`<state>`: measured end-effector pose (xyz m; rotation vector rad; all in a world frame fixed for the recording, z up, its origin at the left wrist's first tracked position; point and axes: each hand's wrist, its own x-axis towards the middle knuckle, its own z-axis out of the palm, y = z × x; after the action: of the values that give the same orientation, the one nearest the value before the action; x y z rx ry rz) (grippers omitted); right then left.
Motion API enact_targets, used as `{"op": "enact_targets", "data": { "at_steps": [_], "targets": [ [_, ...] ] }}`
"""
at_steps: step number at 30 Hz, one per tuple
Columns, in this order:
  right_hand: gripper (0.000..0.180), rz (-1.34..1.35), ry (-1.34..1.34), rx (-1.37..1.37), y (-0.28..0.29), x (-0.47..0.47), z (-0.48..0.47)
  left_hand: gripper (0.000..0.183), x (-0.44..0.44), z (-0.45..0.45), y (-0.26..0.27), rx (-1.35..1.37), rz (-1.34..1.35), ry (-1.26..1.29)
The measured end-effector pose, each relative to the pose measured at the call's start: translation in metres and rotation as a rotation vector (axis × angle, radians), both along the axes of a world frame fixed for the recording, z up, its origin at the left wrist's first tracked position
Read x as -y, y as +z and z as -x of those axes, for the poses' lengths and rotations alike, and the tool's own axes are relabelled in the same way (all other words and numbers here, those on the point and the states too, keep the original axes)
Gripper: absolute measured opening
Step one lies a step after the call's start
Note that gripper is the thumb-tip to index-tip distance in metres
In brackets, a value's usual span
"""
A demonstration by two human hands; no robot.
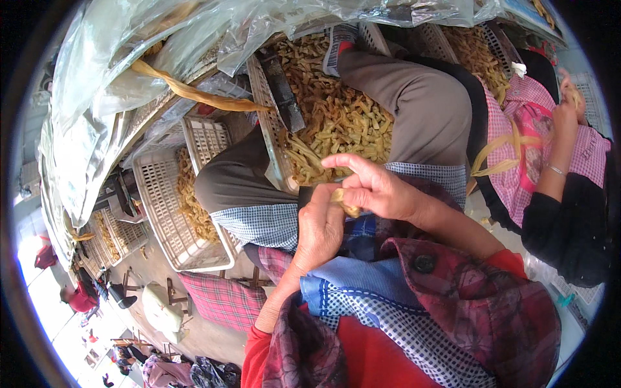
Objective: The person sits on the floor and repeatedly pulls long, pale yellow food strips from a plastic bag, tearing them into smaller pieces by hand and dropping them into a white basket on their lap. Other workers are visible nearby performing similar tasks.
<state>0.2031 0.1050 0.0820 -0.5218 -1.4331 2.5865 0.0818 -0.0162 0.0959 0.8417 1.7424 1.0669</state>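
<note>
My left hand (321,225) and my right hand (381,189) meet above my lap, pinching a small yellowish knotted piece (345,202) between their fingers. The index finger of my right hand points out, away from the piece. Just beyond my hands, a plastic crate (269,145) between my legs holds a heap of similar yellow-brown pieces (344,121). Longer strips (303,153) lie at its near end. A dark flat bar (281,89) rests across the crate's left side. A twisted yellow-brown strip (199,94) hangs from the plastic-covered surface to the crate's edge.
Clear plastic sheeting (131,53) covers the surface ahead. A white crate (189,257) with more pieces stands at the left, near a stool with a plaid cushion (223,298). On the right sits a co-worker in a pink checked apron (529,145), hands raised, beside another filled crate (478,58).
</note>
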Motion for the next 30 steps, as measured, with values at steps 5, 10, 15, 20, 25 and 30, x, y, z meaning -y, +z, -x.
{"op": "enact_targets", "data": {
  "at_steps": [5,10,15,20,25,30],
  "targets": [
    [0.033,-0.715,-0.424,0.343,0.012,-0.013,-0.001,0.016,-0.007,0.009,0.003,-0.435,-0.15,0.063],
    [0.036,-0.866,-0.101,0.274,0.008,0.01,-0.017,0.043,-0.011,0.01,0.001,-0.584,-0.338,-0.323],
    [0.032,-0.376,0.017,0.275,0.028,-0.005,-0.045,0.036,0.002,0.041,0.014,-0.494,-0.129,-0.241],
    [0.035,-0.901,0.064,0.253,0.021,-0.01,-0.05,0.008,0.007,0.037,0.034,-0.109,0.134,-0.403],
    [0.031,-1.487,0.162,-0.109,0.037,-0.009,-0.009,0.015,0.009,0.027,0.046,0.018,0.026,-0.336],
    [0.019,-1.204,0.489,-0.123,0.052,-0.038,-0.023,0.01,0.024,0.045,0.078,-0.102,0.002,-0.454]
  ]
}}
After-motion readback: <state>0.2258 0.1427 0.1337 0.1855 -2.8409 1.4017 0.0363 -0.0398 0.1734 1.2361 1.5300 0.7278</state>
